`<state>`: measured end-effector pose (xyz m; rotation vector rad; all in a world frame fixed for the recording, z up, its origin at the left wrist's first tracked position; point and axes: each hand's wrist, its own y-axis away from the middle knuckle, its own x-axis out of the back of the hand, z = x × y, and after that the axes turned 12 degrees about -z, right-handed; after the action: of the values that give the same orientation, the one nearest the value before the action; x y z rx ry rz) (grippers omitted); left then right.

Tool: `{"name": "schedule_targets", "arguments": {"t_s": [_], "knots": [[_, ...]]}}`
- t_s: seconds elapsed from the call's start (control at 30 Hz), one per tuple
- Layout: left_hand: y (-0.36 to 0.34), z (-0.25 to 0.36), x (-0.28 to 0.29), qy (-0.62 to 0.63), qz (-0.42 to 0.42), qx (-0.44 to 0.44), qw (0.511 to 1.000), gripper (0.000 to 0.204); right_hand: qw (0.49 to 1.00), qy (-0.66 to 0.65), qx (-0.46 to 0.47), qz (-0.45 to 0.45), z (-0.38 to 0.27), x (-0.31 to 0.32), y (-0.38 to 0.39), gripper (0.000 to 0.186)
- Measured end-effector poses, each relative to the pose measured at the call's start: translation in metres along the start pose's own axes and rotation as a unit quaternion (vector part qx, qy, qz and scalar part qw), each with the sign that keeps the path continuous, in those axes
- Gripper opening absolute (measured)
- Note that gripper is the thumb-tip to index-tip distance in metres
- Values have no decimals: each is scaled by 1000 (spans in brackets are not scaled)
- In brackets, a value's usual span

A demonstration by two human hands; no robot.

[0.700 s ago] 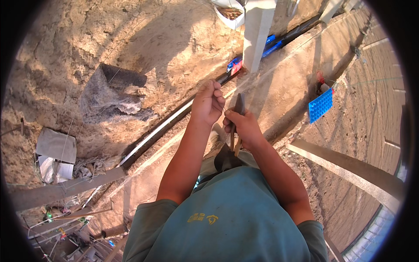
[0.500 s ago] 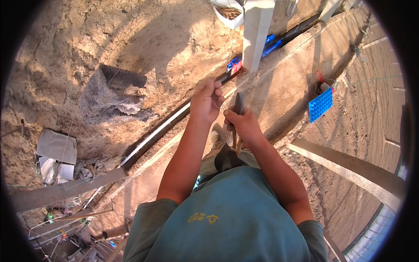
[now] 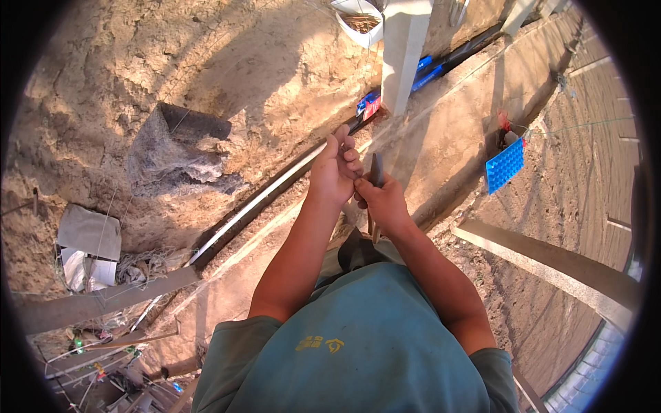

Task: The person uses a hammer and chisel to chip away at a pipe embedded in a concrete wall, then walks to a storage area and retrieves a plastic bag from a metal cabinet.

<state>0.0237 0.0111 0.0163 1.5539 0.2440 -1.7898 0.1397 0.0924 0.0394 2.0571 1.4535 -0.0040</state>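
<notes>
Currently, we hold both hands together in front of the chest, above a strip of sandy ground. Our left hand [image 3: 335,171] is raised with its fingers [image 3: 350,155] curled into a loose fist; they appear closed on something thin, possibly a wire, but we cannot tell what it is. Our right hand [image 3: 383,204] sits just beside and slightly below the left, touching it at the fingertips. Its fingers are clamped on a dark hand tool [image 3: 376,180], which looks like a pair of pliers. The tool stands nearly upright: its dark head rises above the right hand, and its handles [image 3: 372,230] project below the palm.

Directly beyond the hands, a pale concrete post [image 3: 401,51] stands upright in the ground. A long pipe [image 3: 261,201] lies in a shallow trench, running from the lower left toward the base of the post, and passes behind the left hand. Blue and red items [image 3: 368,105] lie at the foot of the post.

To the right, well apart from the hands, a blue perforated tray [image 3: 505,166] lies on the soil. A second concrete post [image 3: 551,261] lies slanted at the right. To the left, a bundle of grey wire mesh [image 3: 175,151] rests on the earth. A white bucket [image 3: 358,15] stands near the top edge.
</notes>
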Motion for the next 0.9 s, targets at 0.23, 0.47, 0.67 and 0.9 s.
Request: {"name": "schedule_targets", "arguments": {"t_s": [0.23, 0.47, 0.67, 0.9], "knots": [[2, 4, 10, 201, -150, 73, 965, 41, 999, -27, -20, -33, -13, 10, 8, 14], [6, 9, -12, 3, -101, 5, 995, 44, 999, 41, 15, 3, -1, 7, 21, 14], [11, -3, -32, -106, -8, -61, 992, 47, 994, 83, 66, 38, 13, 6, 23, 16], [9, 0, -31, -181, 44, -57, 981, 44, 990, 122, 59, 22, 12, 0, 25, 15]]}}
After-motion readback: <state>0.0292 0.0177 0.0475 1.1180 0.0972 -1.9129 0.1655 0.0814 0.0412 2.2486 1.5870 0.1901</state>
